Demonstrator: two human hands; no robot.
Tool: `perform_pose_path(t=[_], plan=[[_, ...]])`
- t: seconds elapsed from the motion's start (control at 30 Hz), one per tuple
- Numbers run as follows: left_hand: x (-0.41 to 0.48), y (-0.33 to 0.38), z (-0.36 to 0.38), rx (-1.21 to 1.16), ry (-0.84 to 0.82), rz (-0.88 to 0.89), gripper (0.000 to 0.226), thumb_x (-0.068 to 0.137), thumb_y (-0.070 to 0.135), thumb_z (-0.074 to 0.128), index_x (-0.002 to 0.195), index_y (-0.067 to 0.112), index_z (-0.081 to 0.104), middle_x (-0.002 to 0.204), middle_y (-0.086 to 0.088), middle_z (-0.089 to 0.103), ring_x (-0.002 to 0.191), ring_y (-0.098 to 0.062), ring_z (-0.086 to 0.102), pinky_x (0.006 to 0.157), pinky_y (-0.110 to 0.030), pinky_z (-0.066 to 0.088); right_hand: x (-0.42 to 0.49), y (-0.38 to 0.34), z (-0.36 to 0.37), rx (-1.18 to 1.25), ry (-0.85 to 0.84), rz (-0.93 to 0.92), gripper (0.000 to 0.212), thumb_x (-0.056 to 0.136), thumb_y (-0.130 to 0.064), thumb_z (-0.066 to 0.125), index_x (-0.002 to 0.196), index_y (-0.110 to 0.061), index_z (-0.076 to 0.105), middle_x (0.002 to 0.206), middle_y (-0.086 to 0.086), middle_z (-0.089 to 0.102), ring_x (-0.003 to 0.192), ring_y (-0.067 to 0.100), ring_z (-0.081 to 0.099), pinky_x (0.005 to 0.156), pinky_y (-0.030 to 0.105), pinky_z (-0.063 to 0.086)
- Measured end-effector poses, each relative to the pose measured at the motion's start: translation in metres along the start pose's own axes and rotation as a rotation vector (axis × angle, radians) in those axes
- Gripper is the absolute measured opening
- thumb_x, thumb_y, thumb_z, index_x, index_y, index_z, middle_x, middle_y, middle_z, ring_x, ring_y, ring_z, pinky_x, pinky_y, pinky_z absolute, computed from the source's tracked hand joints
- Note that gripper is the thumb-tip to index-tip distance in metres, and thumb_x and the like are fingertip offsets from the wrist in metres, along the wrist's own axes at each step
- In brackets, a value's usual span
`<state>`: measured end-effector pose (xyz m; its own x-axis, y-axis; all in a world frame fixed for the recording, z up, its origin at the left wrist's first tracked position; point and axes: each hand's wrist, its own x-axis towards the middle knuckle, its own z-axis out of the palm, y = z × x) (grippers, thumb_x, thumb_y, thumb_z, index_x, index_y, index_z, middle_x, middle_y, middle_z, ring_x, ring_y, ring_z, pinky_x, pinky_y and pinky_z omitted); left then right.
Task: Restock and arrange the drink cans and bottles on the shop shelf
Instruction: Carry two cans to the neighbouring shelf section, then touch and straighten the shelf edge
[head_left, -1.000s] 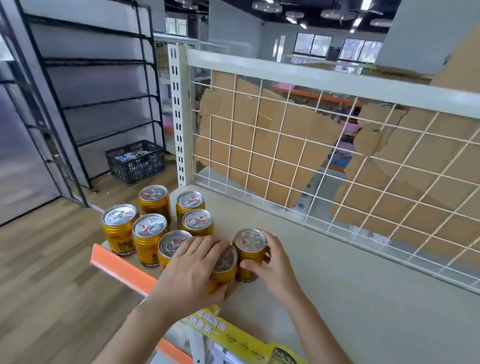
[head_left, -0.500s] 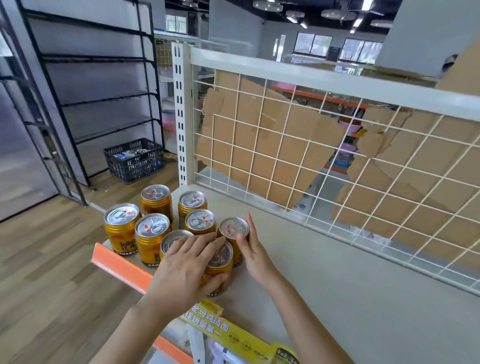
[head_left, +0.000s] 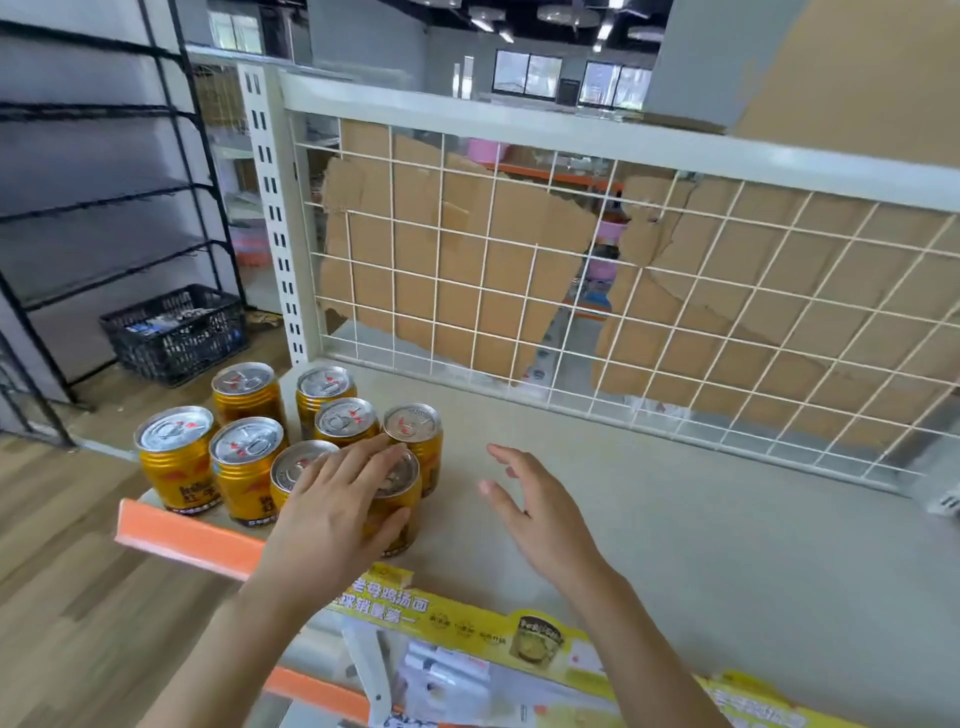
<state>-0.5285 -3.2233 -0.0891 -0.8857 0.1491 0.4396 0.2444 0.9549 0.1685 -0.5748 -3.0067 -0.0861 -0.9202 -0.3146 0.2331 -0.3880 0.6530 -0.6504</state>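
Note:
Several gold drink cans (head_left: 174, 457) with silver pull-tab lids stand bunched at the left end of the beige shelf (head_left: 701, 519). My left hand (head_left: 332, 509) lies over the front right can (head_left: 402, 501), fingers across its lid and thumb round its side. Just behind it stands another gold can (head_left: 415, 431), touched by nothing. My right hand (head_left: 535, 504) hovers above bare shelf to the right of the cans, fingers spread and holding nothing.
A white wire grid (head_left: 519, 291) backed with cardboard closes the shelf's rear. An orange price strip (head_left: 182, 535) and a yellow label strip (head_left: 467, 623) run along the front edge. A black crate (head_left: 176, 332) sits on the wooden floor by a black rack (head_left: 104, 182).
My right hand slid a can leftward up against the group, let go of it and drew back to the right. My left hand stayed on the front can.

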Motion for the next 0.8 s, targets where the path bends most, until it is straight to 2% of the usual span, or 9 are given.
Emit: perform_pose_path(t=[0.13,0.27,0.37,0.43,0.53,0.63,0.73,0.8], plan=[[0.003,0.012,0.001,-0.046,0.07,0.056,0.052,0.081,0.045,0.042,0.12,0.015,0.059,0.121,-0.002,0.061,0.109,-0.017,0.047,0.095,-0.032,0.029,-0.037,0.016,-0.036,-0.128,0.102,0.017,0.051,0.09,-0.046,0.043,0.135,-0.023,0.045,0.135,-0.006,0.048,0.125,0.012,0.045,0.103,0.027,0.034],[0.008,0.037,-0.001,-0.1,0.102,0.114,0.049,0.077,0.039,0.042,0.115,0.013,0.059,0.111,-0.005,0.065,0.104,-0.021,0.05,0.09,-0.032,0.032,-0.083,0.038,-0.075,-0.157,0.231,0.106,0.045,0.094,-0.038,0.049,0.137,-0.025,0.042,0.136,-0.008,0.047,0.125,0.009,0.044,0.101,0.021,0.03],[0.006,0.063,0.002,-0.128,0.079,0.119,0.052,0.077,0.044,0.04,0.117,0.017,0.059,0.117,-0.002,0.063,0.107,-0.018,0.047,0.088,-0.038,0.041,-0.126,0.05,-0.108,-0.223,0.312,0.193,0.057,0.088,-0.057,0.039,0.135,-0.024,0.044,0.132,-0.007,0.05,0.115,0.014,0.051,0.097,0.026,0.036],[0.003,0.084,0.004,-0.155,0.06,0.127,0.054,0.08,0.048,0.039,0.12,0.018,0.059,0.121,-0.001,0.062,0.11,-0.019,0.05,0.088,-0.04,0.043,-0.16,0.059,-0.13,-0.256,0.365,0.239,0.067,0.082,-0.062,0.031,0.132,-0.022,0.048,0.128,-0.005,0.053,0.106,0.018,0.055,0.091,0.026,0.038],[-0.005,0.121,0.004,-0.173,0.059,0.199,0.053,0.081,0.046,0.04,0.117,0.015,0.061,0.117,-0.003,0.065,0.107,-0.016,0.047,0.088,-0.034,0.038,-0.212,0.071,-0.162,-0.285,0.429,0.313,0.063,0.083,-0.059,0.038,0.13,-0.019,0.051,0.124,-0.001,0.056,0.097,0.023,0.059,0.082,0.024,0.04],[-0.013,0.155,0.008,-0.177,0.008,0.272,0.055,0.085,0.051,0.037,0.117,0.013,0.062,0.116,-0.005,0.065,0.105,-0.016,0.049,0.087,-0.03,0.033,-0.263,0.081,-0.189,-0.319,0.506,0.388,0.052,0.085,-0.046,0.051,0.127,-0.016,0.054,0.122,0.003,0.058,0.105,0.024,0.057,0.078,0.025,0.038],[-0.023,0.187,0.014,-0.205,-0.051,0.286,0.059,0.089,0.058,0.029,0.119,0.017,0.06,0.119,-0.003,0.064,0.104,-0.024,0.06,0.09,-0.032,0.034,-0.315,0.09,-0.21,-0.329,0.58,0.453,0.04,0.089,-0.03,0.061,0.126,-0.016,0.054,0.121,0.003,0.058,0.112,0.025,0.054,0.082,0.028,0.038],[-0.028,0.212,0.017,-0.225,-0.073,0.318,0.07,0.091,0.064,0.017,0.12,0.017,0.06,0.12,-0.003,0.063,0.104,-0.025,0.061,0.09,-0.033,0.036,-0.348,0.095,-0.223,-0.335,0.617,0.483,0.041,0.091,-0.035,0.057,0.127,-0.016,0.054,0.121,0.004,0.059,0.103,0.029,0.058,0.078,0.029,0.04]])
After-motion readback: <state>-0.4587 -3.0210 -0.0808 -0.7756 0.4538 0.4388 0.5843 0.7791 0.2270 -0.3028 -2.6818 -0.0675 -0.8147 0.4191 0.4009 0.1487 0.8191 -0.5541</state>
